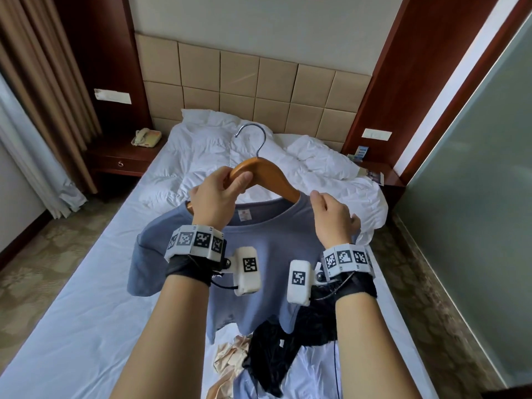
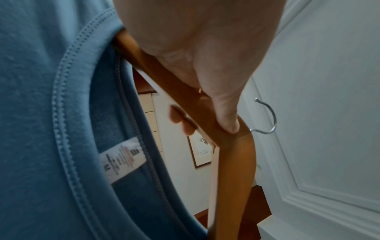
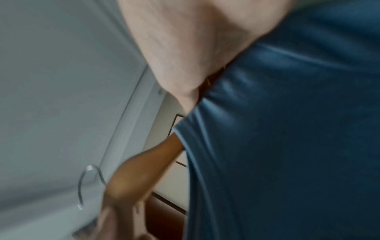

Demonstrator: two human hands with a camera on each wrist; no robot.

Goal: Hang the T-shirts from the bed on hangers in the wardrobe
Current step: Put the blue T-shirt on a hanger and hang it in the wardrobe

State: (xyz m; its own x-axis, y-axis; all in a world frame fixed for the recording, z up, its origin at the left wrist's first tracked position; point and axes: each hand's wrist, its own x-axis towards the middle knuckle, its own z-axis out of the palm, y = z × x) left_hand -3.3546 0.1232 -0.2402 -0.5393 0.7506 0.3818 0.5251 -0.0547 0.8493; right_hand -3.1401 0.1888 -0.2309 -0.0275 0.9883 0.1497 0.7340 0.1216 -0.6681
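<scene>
A blue T-shirt [image 1: 259,249] hangs above the bed [image 1: 86,298], its collar threaded over a wooden hanger [image 1: 267,174] with a metal hook [image 1: 253,136]. Your left hand [image 1: 216,197] grips the hanger's left arm, thumb pressed on the wood. Your right hand [image 1: 334,217] pinches the shirt's right shoulder fabric. A black garment [image 1: 276,352] and a beige one [image 1: 230,361] lie on the sheet below.

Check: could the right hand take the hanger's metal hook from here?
Probably yes: the right hand is occupied gripping the blue T-shirt, but the metal hook stands bare above the wooden hanger, with nothing between.
</scene>
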